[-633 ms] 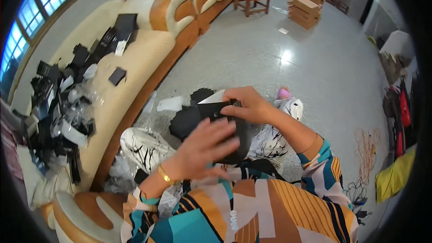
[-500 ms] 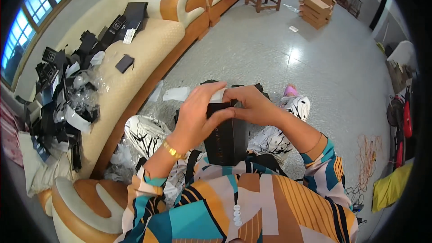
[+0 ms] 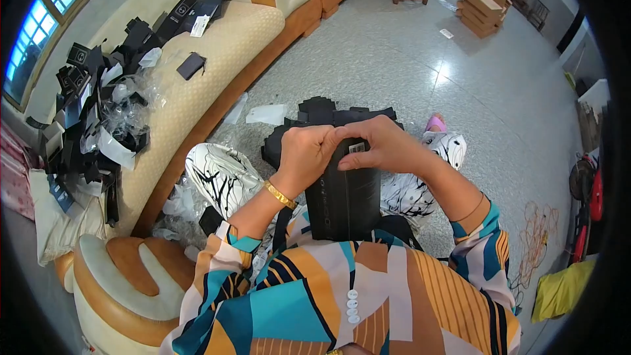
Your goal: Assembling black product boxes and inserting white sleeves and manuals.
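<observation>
**Black carton (image 3: 345, 200) braced at my waist, both hands on its far end**

Left to right. Sofa (image 3: 246, 23): heap of black packaging and clear plastic (image 3: 125, 108) on it, probably there to be in easy reach. Small black drawstring pouch (image 3: 191, 66) sits apart from the heap. White sheet (image 3: 267, 114) flat on the floor (image 3: 368, 72) by the sofa base.

Left hand (image 3: 302, 151): fingers curled nearly closed over the carton's far left edge. Fingertips hidden, can't tell if they pinch anything.

Carton: between my legs, near end against my shirt (image 3: 328, 276). I read that as a backstop so it can't slide toward me. Black card pieces (image 3: 322, 108) lie just beyond it.

Right hand (image 3: 388, 144): touching the left. Thumb on the carton beside a white label (image 3: 357, 148), index arched over, partly open gap between; has hold of the carton, likely steadying it.

Further right: pink slipper (image 3: 436, 122); brown cardboard boxes (image 3: 483, 10) well apart from me, stacked, presumably to save space; orange cable (image 3: 534, 243) loosely tangled; yellow cloth (image 3: 562, 292) at the edge.
</observation>
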Tool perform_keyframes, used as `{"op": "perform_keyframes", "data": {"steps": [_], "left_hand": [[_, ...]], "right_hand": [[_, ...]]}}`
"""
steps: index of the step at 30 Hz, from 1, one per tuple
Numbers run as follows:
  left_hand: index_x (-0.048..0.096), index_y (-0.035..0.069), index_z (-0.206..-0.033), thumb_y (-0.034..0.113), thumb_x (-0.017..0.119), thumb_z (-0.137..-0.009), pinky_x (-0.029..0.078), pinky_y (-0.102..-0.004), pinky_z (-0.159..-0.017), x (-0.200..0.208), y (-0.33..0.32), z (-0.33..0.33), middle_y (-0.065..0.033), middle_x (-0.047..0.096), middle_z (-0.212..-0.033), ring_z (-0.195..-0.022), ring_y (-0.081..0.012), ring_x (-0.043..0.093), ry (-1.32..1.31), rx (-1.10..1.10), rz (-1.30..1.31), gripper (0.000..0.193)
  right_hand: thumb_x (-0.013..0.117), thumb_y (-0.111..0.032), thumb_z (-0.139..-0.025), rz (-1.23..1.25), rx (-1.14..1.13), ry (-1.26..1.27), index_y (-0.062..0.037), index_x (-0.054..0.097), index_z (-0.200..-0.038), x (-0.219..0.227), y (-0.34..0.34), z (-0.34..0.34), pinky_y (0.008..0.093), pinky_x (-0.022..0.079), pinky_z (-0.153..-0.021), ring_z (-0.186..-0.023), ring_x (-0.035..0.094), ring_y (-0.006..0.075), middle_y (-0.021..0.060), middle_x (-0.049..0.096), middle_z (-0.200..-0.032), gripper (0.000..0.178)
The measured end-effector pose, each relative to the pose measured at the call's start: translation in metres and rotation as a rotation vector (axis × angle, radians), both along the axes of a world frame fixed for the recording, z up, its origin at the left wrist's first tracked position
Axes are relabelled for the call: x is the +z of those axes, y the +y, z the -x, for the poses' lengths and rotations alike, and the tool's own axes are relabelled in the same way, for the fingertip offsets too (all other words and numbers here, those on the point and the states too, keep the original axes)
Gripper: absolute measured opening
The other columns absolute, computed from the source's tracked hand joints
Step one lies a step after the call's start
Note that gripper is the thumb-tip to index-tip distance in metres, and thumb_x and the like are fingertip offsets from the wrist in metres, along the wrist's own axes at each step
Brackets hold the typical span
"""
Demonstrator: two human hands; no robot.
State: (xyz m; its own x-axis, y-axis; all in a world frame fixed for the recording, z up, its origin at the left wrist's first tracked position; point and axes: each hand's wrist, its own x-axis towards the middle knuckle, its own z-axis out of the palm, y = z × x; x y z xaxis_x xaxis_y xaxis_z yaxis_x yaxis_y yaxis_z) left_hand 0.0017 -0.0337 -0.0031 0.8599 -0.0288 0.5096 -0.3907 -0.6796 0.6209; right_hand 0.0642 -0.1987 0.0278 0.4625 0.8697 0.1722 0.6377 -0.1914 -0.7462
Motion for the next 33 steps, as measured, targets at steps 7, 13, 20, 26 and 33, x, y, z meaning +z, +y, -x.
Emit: {"op": "perform_keyframes", "data": {"steps": [7, 13, 20, 26, 33], "left_hand": [[0.061, 0.006, -0.062, 0.031, 0.05, -0.085, 0.036, -0.0345, -0.041, -0.007, 0.006, 0.0, -0.0158, 0.049, -0.052, -0.048, -0.0318, 0.051, 0.019, 0.09, 0.028, 0.036], [0.061, 0.012, -0.081, 0.022, 0.048, -0.082, 0.044, -0.0365, -0.045, -0.015, 0.013, -0.006, -0.0119, 0.057, -0.064, -0.055, -0.0296, 0.056, -0.088, 0.113, -0.282, 0.016], [0.056, 0.005, -0.058, 0.035, 0.044, -0.087, 0.036, -0.0406, -0.044, -0.029, 0.009, 0.006, -0.0164, 0.052, -0.057, -0.052, -0.0344, 0.051, 0.047, 0.168, -0.072, 0.043], [0.055, 0.003, -0.057, 0.037, 0.044, -0.087, 0.036, -0.041, -0.046, -0.019, 0.009, 0.021, -0.0172, 0.051, -0.055, -0.054, -0.0357, 0.051, 0.013, 0.226, 0.009, 0.047], [0.056, 0.003, -0.058, 0.038, 0.043, -0.086, 0.037, -0.0408, -0.049, -0.016, 0.003, 0.011, -0.0165, 0.053, -0.056, -0.054, -0.0352, 0.052, 0.044, 0.194, -0.05, 0.047]], "right_hand": [[0.067, -0.033, -0.068, -0.073, -0.023, -0.287, -0.0033, 0.056, -0.093, -0.011, 0.009, 0.005, 0.0367, 0.041, -0.065, -0.075, 0.054, 0.0317, 0.0139, 0.057, -0.078, 0.04], [0.068, -0.032, -0.067, -0.159, -0.033, -0.433, -0.0031, 0.056, -0.092, -0.012, 0.012, 0.007, 0.0386, 0.041, -0.067, -0.079, 0.053, 0.0319, 0.0134, 0.057, -0.082, 0.04], [0.065, -0.04, -0.068, 0.07, -0.061, -0.522, -0.0051, 0.056, -0.084, -0.007, 0.014, 0.023, 0.0378, 0.041, -0.061, -0.069, 0.055, 0.0309, 0.0117, 0.057, -0.072, 0.04], [0.063, -0.051, -0.066, 0.219, 0.013, -0.35, -0.0046, 0.059, -0.081, 0.015, 0.009, 0.022, 0.0389, 0.045, -0.058, -0.069, 0.058, 0.0323, 0.0136, 0.06, -0.07, 0.049], [0.061, -0.047, -0.07, 0.216, 0.041, -0.473, -0.0046, 0.058, -0.082, 0.011, 0.008, 0.023, 0.0389, 0.042, -0.057, -0.067, 0.057, 0.032, 0.0134, 0.059, -0.07, 0.045]]}}
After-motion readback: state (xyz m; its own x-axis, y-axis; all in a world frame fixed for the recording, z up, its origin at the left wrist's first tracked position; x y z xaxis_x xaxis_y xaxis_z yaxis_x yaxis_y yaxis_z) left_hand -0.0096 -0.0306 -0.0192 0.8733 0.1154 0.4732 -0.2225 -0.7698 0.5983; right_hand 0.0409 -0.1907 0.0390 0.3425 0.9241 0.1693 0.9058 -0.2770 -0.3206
